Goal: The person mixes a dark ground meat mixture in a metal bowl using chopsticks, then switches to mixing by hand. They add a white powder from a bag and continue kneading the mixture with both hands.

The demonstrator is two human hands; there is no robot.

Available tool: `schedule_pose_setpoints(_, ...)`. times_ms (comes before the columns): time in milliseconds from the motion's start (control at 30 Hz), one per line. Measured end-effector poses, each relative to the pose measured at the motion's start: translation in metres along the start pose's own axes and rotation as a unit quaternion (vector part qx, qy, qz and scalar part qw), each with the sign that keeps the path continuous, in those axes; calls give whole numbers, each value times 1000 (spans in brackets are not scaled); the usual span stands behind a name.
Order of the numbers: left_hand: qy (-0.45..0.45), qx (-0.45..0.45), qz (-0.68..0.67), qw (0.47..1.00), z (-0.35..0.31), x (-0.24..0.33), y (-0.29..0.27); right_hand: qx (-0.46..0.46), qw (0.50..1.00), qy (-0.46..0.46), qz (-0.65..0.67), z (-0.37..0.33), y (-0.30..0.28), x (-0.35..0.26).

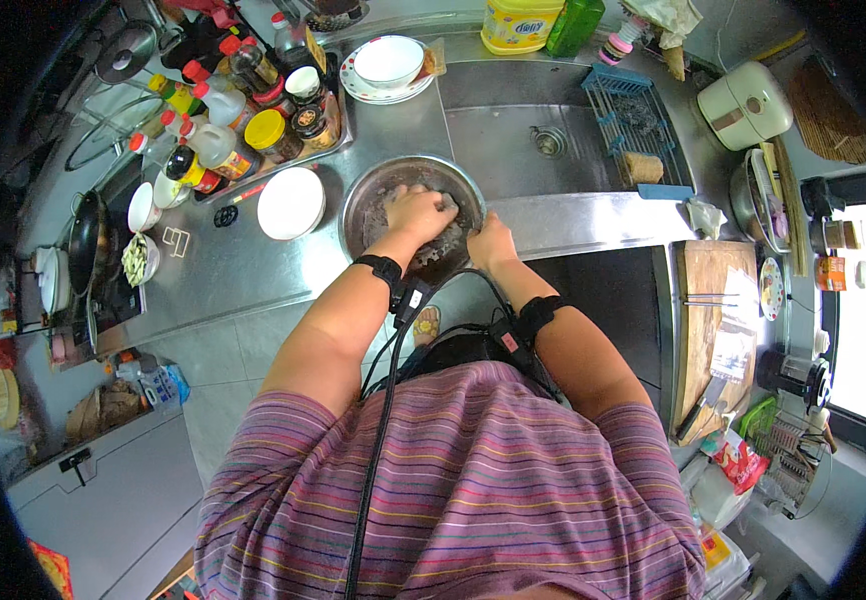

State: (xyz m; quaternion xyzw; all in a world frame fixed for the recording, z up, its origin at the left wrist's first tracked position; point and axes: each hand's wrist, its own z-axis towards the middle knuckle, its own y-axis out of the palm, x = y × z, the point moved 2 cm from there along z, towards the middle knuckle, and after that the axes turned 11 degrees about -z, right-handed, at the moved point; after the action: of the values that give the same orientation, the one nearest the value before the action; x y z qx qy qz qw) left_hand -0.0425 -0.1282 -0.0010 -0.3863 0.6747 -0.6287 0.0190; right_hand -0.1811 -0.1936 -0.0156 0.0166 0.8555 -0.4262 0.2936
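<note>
A round metal bowl (357, 206) stands at the front edge of the steel counter, left of the sink. Pale, wet, chopped-looking food (437, 248) lies in it; its kind is unclear. My left hand (419, 213) reaches inside the bowl, fingers curled into this food, their tips partly hidden. With my right hand (493, 243) I grip the bowl's right rim, fingers closed around the edge. A black strap with a cable sits on each of my forearms.
Left of the bowl stand a white bowl (291, 203) and a tray of sauce bottles and jars (278, 135). Behind it are stacked plates (385, 91). The sink (493, 150) holds a blue drying rack (633, 120). A wooden board (698, 330) with a knife (701, 406) lies right.
</note>
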Motion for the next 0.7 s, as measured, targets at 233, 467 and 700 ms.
schedule_pose_setpoints(233, 123, -16, -127, 984, -38, -4, -9, 34, 999, -4, -16, -5, 2, -5)
schedule_pose_setpoints(467, 0, -56, 125, 991, -65, -32, -48, 19, 1000, -1, -20, -5, -2, -9)
schedule_pose_setpoints(700, -75, -84, 78, 991, -31, -39, -31, -30, 998, 35, 39, -7, -1, -12)
